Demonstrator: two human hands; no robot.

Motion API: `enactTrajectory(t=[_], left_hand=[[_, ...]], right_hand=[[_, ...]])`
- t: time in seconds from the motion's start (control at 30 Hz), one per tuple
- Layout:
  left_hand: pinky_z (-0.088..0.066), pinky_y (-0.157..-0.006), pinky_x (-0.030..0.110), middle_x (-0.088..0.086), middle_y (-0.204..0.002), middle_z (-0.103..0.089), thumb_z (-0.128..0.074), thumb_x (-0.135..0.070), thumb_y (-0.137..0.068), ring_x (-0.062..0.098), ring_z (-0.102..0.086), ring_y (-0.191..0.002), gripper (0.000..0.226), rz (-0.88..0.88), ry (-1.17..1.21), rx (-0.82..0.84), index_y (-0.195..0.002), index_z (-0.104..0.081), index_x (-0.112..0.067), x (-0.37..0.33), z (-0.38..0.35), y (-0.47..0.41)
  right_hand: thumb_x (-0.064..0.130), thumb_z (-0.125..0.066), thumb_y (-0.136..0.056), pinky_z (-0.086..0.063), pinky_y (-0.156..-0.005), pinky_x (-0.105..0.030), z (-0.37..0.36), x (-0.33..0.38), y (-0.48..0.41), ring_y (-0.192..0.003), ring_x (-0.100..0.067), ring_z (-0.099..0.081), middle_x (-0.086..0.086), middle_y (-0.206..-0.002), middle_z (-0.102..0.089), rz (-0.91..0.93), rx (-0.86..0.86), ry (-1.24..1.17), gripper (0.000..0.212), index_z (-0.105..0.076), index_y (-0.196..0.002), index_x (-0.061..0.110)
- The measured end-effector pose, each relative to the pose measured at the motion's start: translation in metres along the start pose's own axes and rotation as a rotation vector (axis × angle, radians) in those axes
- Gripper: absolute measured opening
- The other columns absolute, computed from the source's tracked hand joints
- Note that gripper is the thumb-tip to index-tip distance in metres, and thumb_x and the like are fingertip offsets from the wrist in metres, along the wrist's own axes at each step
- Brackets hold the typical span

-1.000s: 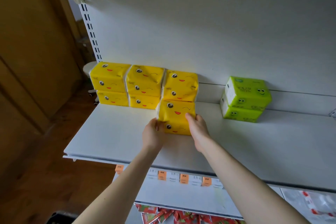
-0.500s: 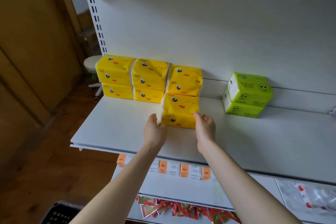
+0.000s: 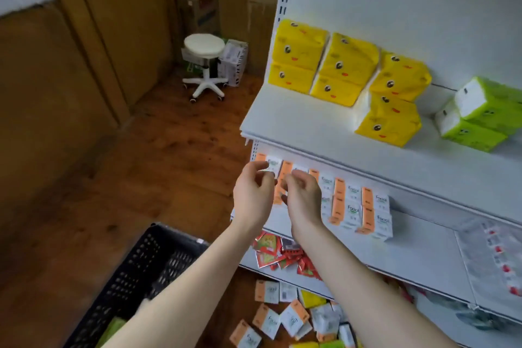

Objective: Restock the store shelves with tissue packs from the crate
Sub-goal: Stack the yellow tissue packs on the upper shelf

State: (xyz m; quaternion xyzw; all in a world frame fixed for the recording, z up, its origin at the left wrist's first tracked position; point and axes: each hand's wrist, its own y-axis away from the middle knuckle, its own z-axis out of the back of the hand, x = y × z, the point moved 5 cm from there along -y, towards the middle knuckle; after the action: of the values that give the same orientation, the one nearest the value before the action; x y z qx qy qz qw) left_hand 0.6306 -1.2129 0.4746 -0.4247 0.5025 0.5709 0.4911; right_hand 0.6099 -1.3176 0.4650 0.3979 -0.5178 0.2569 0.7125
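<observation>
Both hands are found empty, fingers loosely curled: the left hand point(image 3: 252, 196) and the right hand point(image 3: 304, 199) are held close together, gripping nothing. Yellow tissue packs point(image 3: 346, 65) are stacked on the white shelf point(image 3: 296, 127) above and to the right of the hands; one front yellow pack point(image 3: 388, 121) is set ahead of the row. Green tissue packs point(image 3: 480, 121) are noted farther right. Orange-and-white facial tissue packs point(image 3: 353, 206) are seen just behind the hands. The black crate point(image 3: 132, 277) is located below and to the left.
</observation>
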Motion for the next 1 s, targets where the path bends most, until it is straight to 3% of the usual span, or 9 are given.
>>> enactTrajectory(t=[0.13,0.3,0.43,0.57,0.7,0.77,0.83,0.93,1.0], left_hand=[[-0.051,-0.08,0.03,0.004,-0.099,-0.067,-0.05,-0.015,-0.09,0.018,-0.062,-0.091,0.023,0.126,-0.128,-0.053,-0.111,-0.06,-0.012,0.071,0.104,0.009],[-0.053,-0.088,0.043,0.007,-0.097,-0.066,-0.049,-0.016,-0.09,0.023,-0.063,-0.095,0.018,0.411,-0.104,-0.185,-0.104,-0.061,-0.013,0.186,0.216,0.042],[-0.051,-0.086,0.039,0.001,-0.082,-0.063,-0.048,-0.014,-0.091,0.022,-0.062,-0.087,0.012,0.628,-0.059,-0.286,-0.097,-0.058,-0.015,0.283,0.264,0.072],[-0.049,-0.078,0.036,0.0,-0.07,-0.058,-0.049,-0.013,-0.091,0.022,-0.057,-0.075,0.017,0.811,0.011,-0.333,-0.102,-0.06,-0.007,0.385,0.278,0.094],[-0.041,-0.102,0.045,-0.003,-0.067,-0.058,-0.053,-0.029,-0.081,0.031,-0.063,-0.094,0.009,0.978,0.031,-0.384,-0.082,-0.06,-0.024,0.505,0.273,0.103],[-0.043,-0.091,0.023,0.001,-0.071,-0.056,-0.055,-0.026,-0.084,0.028,-0.06,-0.088,0.011,1.047,0.044,-0.445,-0.086,-0.061,-0.017,0.561,0.267,0.102],[-0.04,-0.075,0.012,0.01,-0.085,-0.06,-0.053,-0.019,-0.09,0.027,-0.057,-0.091,0.015,1.11,0.021,-0.467,-0.099,-0.059,-0.009,0.614,0.259,0.099],[-0.044,-0.084,0.031,0.019,-0.101,-0.057,-0.051,-0.015,-0.089,0.035,-0.055,-0.109,0.021,1.209,0.011,-0.494,-0.103,-0.054,0.0,0.686,0.243,0.093],[-0.044,-0.091,0.038,0.023,-0.111,-0.058,-0.048,-0.011,-0.087,0.038,-0.053,-0.112,0.027,1.27,-0.013,-0.521,-0.109,-0.053,0.005,0.728,0.236,0.088]], right_hand=[[0.014,-0.049,-0.091,-0.05,-0.082,-0.039,-0.085,-0.057,0.045,-0.097,-0.027,-0.061,-0.001,-0.088,-0.06,-0.08,0.136,0.093,0.02,-0.052,-0.11,0.01],[0.018,-0.046,-0.094,-0.051,-0.086,-0.033,-0.167,-0.153,0.094,-0.097,-0.02,-0.059,-0.003,-0.099,-0.059,-0.217,0.366,0.279,0.028,-0.05,-0.12,0.009],[0.02,-0.045,-0.097,-0.051,-0.089,-0.036,-0.21,-0.234,0.113,-0.098,-0.02,-0.058,-0.004,-0.102,-0.057,-0.301,0.524,0.46,0.036,-0.046,-0.129,0.005],[0.02,-0.045,-0.097,-0.05,-0.095,-0.041,-0.244,-0.322,0.11,-0.1,-0.025,-0.059,-0.002,-0.095,-0.057,-0.373,0.644,0.598,0.038,-0.045,-0.132,0.005],[0.016,-0.044,-0.097,-0.044,-0.096,-0.055,-0.269,-0.42,0.097,-0.113,-0.044,-0.053,-0.032,-0.12,-0.054,-0.407,0.75,0.751,0.038,-0.048,-0.124,-0.01],[0.014,-0.045,-0.096,-0.04,-0.096,-0.06,-0.283,-0.471,0.086,-0.115,-0.052,-0.046,-0.038,-0.122,-0.05,-0.412,0.818,0.821,0.041,-0.043,-0.122,-0.018],[0.015,-0.047,-0.096,-0.043,-0.099,-0.054,-0.298,-0.521,0.072,-0.115,-0.047,-0.05,-0.03,-0.119,-0.057,-0.393,0.893,0.909,0.038,-0.048,-0.121,-0.013],[0.012,-0.044,-0.095,-0.048,-0.094,-0.046,-0.319,-0.596,0.05,-0.113,-0.046,-0.053,-0.036,-0.117,-0.054,-0.374,0.984,1.023,0.038,-0.048,-0.121,-0.015],[0.01,-0.042,-0.094,-0.048,-0.07,-0.033,-0.331,-0.643,0.036,-0.079,-0.033,-0.058,-0.028,-0.079,-0.052,-0.369,1.045,1.127,0.03,-0.06,-0.092,-0.014]])
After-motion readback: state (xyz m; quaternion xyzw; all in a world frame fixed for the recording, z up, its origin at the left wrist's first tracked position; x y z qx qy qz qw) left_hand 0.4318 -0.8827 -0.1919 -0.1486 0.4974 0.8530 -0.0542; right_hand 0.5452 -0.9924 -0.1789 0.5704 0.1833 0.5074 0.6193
